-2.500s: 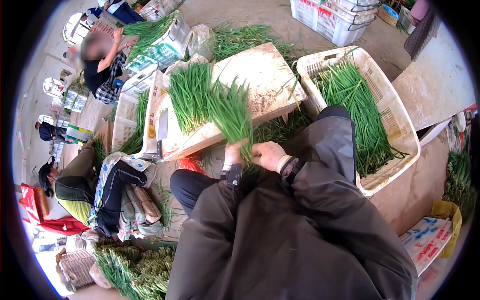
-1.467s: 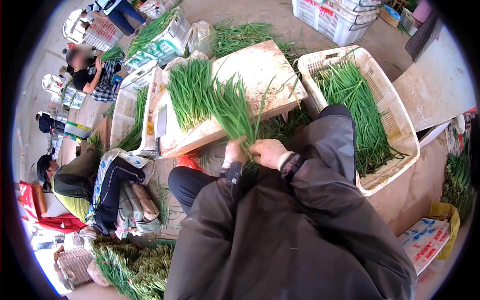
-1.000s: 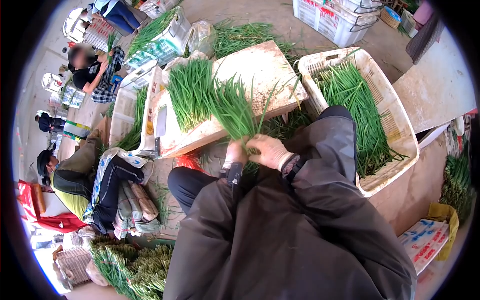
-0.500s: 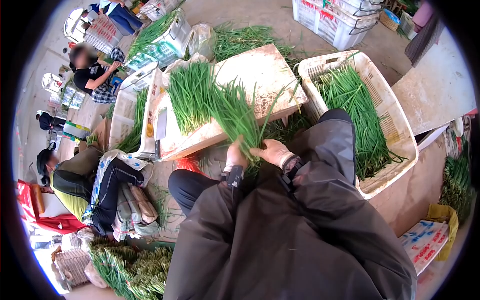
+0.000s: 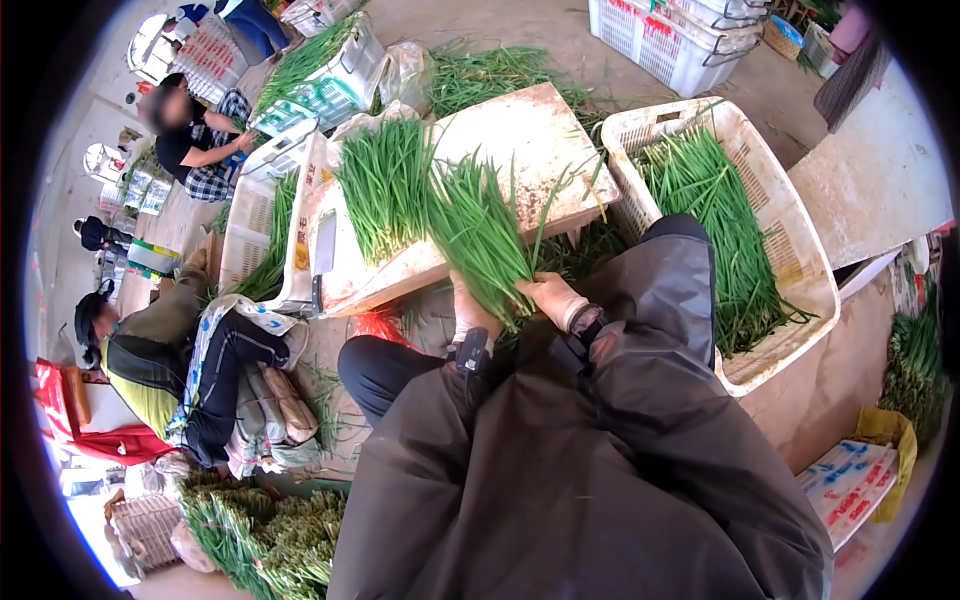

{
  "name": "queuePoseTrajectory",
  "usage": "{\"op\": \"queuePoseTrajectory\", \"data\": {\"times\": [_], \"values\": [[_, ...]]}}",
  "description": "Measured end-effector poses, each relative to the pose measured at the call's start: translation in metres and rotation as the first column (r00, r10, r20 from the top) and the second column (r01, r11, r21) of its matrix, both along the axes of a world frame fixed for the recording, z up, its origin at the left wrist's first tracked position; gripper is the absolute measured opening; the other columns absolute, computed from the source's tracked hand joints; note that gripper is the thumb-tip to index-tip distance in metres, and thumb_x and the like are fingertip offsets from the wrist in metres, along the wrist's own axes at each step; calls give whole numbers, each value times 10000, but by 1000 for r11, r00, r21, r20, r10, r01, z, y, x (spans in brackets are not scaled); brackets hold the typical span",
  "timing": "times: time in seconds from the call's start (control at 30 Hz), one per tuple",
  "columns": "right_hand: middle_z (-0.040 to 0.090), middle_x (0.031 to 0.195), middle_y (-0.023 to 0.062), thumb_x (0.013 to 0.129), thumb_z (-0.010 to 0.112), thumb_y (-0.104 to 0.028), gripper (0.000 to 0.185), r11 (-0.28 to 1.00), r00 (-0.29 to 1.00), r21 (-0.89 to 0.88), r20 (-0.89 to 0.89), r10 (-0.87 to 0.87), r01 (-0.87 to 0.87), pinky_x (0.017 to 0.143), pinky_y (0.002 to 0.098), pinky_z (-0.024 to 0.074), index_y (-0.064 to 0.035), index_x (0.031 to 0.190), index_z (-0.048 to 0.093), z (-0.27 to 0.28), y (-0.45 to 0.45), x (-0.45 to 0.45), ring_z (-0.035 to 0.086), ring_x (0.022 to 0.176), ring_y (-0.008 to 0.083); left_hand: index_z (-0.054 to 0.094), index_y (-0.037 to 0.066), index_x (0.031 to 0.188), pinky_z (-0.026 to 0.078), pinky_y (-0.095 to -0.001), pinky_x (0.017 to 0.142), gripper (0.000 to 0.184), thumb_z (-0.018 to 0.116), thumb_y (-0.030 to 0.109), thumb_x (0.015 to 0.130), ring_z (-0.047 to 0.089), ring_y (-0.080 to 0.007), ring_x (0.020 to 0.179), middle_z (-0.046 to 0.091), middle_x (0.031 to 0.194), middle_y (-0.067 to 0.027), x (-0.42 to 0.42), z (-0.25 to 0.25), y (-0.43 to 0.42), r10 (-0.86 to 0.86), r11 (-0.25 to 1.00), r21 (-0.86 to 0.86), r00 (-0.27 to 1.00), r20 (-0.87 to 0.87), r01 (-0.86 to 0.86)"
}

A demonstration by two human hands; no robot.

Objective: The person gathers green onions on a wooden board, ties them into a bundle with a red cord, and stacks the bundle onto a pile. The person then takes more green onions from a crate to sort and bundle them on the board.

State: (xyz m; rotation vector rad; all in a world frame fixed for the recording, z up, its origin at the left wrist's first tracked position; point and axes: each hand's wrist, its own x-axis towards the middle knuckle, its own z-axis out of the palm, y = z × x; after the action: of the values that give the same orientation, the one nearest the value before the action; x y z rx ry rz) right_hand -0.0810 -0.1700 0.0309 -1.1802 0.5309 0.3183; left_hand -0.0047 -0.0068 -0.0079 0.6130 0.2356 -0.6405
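A loose bunch of long green stalks [image 5: 478, 235] slants from the board's front edge down to my lap. Around its lower end my left hand [image 5: 472, 308] is closed, its fingers partly behind the stalks. My right hand [image 5: 552, 298] pinches stalks at the bunch's right side. Behind the bunch stands a pale, dirt-stained board [image 5: 530, 130] on a low support. A second pile of stalks [image 5: 382, 190] lies on its left half, beside a cleaver with a broad blade [image 5: 324, 245].
At right is a white basket [image 5: 815, 270] of green stalks; at left, another basket [image 5: 240, 235]. White crates [image 5: 660, 45] stand at the back. One person [image 5: 190, 145] sits at upper left, another [image 5: 150, 370] crouches at left. Bundled stalks [image 5: 270, 530] lie at lower left.
The bunch's lower end now shows more between my hands, which have moved a little apart. My right hand has shifted slightly right. The seated person at upper left has changed arm position.
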Motion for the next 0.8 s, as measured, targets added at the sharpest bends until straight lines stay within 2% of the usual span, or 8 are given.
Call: {"op": "queuePoseTrajectory", "data": {"times": [0.07, 0.17, 0.27, 0.37, 0.5, 0.6, 0.63, 0.8], "values": [[749, 1004, 53, 974, 753, -308, 384, 998, 999, -27, 5, 49, -49, 672, 318, 546, 10, 1180, 693, 22, 1, -3, 695, 827, 165, 523, 80, 1508, 488, -550, 1109, 806, 413, 724, 1036, 597, -383, 1301, 606, 1474, -154, -4, 10, -2, 30, 999, -35, 999, -14, -30], [752, 1025, 51, 916, 821, -222, 378, 983, 991, -159, 81, 108, -94, 694, 316, 540, 4, 1193, 700, 13, 3, -2, 687, 841, 151, 486, 57, 1534, 492, -467, 1100, 714, 454, 610, 1083, 611, -333, 1284, 633, 1438, -132, -16, 48, -8, -26, 988, 151, 998, -55, 34], [755, 1030, 54, 845, 863, -118, 389, 1000, 980, -4, 198, 27, -26, 760, 302, 536, -1, 1183, 711, -17, 2, 3, 681, 867, 143, 519, 40, 1502, 493, -467, 1100, 642, 541, 525, 1080, 614, -333, 1275, 636, 1432, -133, -11, 23, -4, -70, 986, 146, 992, -107, 86], [759, 1061, 71, 813, 867, -78, 412, 990, 988, -68, 88, 127, -121, 844, 302, 532, 8, 1185, 714, 10, -6, 2, 681, 927, 156, 555, 17, 1459, 504, -441, 1083, 549, 622, 397, 1069, 634, -320, 1241, 652, 1399, -141, -17, 40, -5, -77, 979, 179, 988, -136, 101], [756, 1118, 85, 824, 866, -128, 459, 923, 964, -323, 94, 249, -207, 908, 320, 524, 29, 1226, 708, 10, -3, -2, 676, 1006, 180, 582, -6, 1414, 533, -412, 1037, 445, 677, 220, 1043, 671, -294, 1176, 681, 1329, -151, -13, 32, -3, -100, 962, 250, 993, -61, 112], [761, 1040, 98, 828, 861, -152, 427, 985, 984, -108, 98, 146, -135, 825, 333, 555, 38, 1181, 714, 10, -1, -2, 697, 886, 191, 616, 15, 1369, 586, -520, 959, 397, 708, 174, 1017, 689, -340, 1149, 697, 1311, -154, -9, 13, 5, -136, 934, 334, 991, 6, 126], [758, 1041, 82, 855, 846, -176, 402, 990, 989, -67, 72, 127, -122, 799, 329, 556, 15, 1184, 716, 10, -1, -2, 690, 877, 178, 625, 4, 1339, 608, -519, 918, 349, 687, 116, 1014, 715, -352, 1085, 713, 1264, -160, -9, 13, 6, -119, 940, 321, 993, -6, 115], [730, 985, 15, 933, 799, -249, 309, 994, 998, 97, -34, 55, -52, 643, 306, 548, -71, 1171, 712, 8, -10, 3, 657, 791, 126, 619, 6, 1339, 600, -511, 957, 331, 652, 108, 1026, 722, -362, 1069, 718, 1249, -167, -4, 8, 10, -127, 962, 239, 991, -46, 134]]}}
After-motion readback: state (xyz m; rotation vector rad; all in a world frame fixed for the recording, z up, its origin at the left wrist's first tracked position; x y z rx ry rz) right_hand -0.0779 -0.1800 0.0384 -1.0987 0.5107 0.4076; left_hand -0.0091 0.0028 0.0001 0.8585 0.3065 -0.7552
